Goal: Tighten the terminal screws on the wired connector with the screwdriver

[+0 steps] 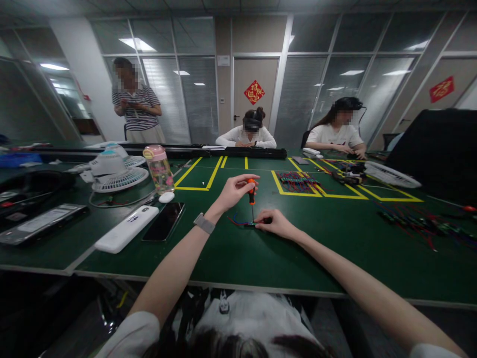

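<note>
My left hand (235,192) is closed around the orange-and-black handle of a screwdriver (252,198). The screwdriver stands upright, its thin shaft pointing down at a small green circuit board (249,224) on the table. Red and blue wires (234,220) trail from the board's left side. Low on the table, my right hand (278,224) pinches the board's right end. Something dark shows by its fingers, too small to make out. Where exactly the screwdriver tip meets the board cannot be seen.
Left of my arms lie a white power bank (126,229), a black phone (164,222), a bottle (160,171) and a fan (119,174). Wired boards sit in a pile (300,182) inside yellow tape and in another (428,223) at right. Three people are across the table.
</note>
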The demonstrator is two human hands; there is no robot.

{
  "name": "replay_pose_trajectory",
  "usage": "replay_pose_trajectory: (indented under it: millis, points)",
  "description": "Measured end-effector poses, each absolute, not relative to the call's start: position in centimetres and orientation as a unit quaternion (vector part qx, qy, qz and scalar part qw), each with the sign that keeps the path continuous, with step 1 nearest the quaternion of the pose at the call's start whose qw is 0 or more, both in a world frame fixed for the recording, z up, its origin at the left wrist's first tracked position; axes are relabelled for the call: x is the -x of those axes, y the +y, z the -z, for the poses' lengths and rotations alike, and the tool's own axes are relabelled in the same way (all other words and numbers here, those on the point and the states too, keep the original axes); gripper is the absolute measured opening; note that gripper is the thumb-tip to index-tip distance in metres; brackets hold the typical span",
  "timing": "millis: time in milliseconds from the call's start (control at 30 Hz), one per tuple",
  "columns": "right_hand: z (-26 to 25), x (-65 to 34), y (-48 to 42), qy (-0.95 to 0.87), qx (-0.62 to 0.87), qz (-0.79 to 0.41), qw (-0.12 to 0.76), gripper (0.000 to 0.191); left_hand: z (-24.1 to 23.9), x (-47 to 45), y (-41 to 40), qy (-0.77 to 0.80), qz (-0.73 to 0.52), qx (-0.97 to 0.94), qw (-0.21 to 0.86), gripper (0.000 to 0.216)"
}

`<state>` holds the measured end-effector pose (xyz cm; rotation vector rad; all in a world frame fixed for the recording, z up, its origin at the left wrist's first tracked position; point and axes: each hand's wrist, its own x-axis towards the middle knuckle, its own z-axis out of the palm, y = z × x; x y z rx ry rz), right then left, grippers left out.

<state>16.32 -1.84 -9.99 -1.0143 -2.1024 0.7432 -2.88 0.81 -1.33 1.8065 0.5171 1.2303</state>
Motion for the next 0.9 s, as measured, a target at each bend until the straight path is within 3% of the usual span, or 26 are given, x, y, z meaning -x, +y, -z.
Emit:
replay_pose_trajectory:
  millis: [233,467,733,833,900]
  points:
    - [10.2,-16.36,-1.71,-0.805,0.394,-0.283,0.342,0.019,1.25,2.21,0.0,0.243,-0.526,-0.754,0.308,0.026]
    - [10.17,-16.34,-1.68,-0.797,0.397,-0.295,0.347,0.02,1.41,2.22,0.28,0.166,-0.502,-0.684,0.502,0.036]
    - [10.53,-16.47,-1.46,-0.8,0.393,-0.292,0.348,0.021,1.39,2.24,0.42,0.248,-0.559,-0.717,0.333,0.02]
    - [10.65,-16.52,-1.4,-0.8,0.394,-0.289,0.348,0.021,1.37,2.24,0.43,0.234,-0.547,-0.721,0.356,0.025]
    - [10.69,-16.52,-1.39,-0.799,0.396,-0.288,0.349,0.021,1.46,2.26,0.54,0.195,-0.523,-0.704,0.439,0.03]
